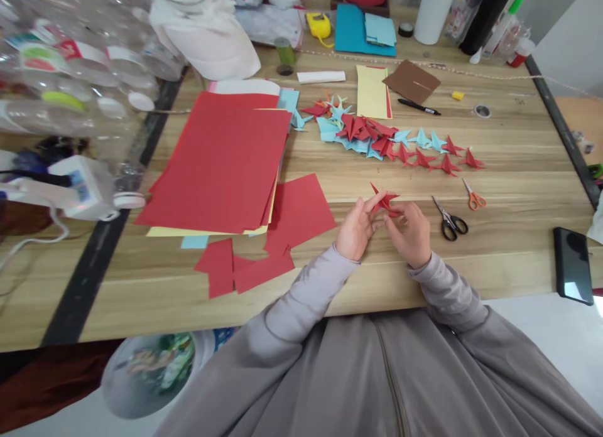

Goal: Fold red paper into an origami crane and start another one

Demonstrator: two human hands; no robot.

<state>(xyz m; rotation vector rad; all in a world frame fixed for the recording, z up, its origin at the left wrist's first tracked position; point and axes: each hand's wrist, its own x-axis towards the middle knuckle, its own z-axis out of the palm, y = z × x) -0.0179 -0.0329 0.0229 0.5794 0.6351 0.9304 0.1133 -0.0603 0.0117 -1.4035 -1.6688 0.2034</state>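
Head view: left hand (355,230) and right hand (411,233) grasping red paper crane (387,202); black-handled scissors (447,218) lying right of hands, folded cranes (363,129) resting beyond.

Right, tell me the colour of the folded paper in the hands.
The folded paper is red; the head view, the only one, shows it.

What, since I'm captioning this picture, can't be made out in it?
All in the head view:
Folded red paper: its underside, hidden partly by the left hand and right hand.
Paper stack: number of sheets, hidden beneath its red top.
Plastic bottles: label wording, blurred.
Bin: contents, blurred; far rim, hidden by the table.
White thing at right: cut off by the picture's edge.
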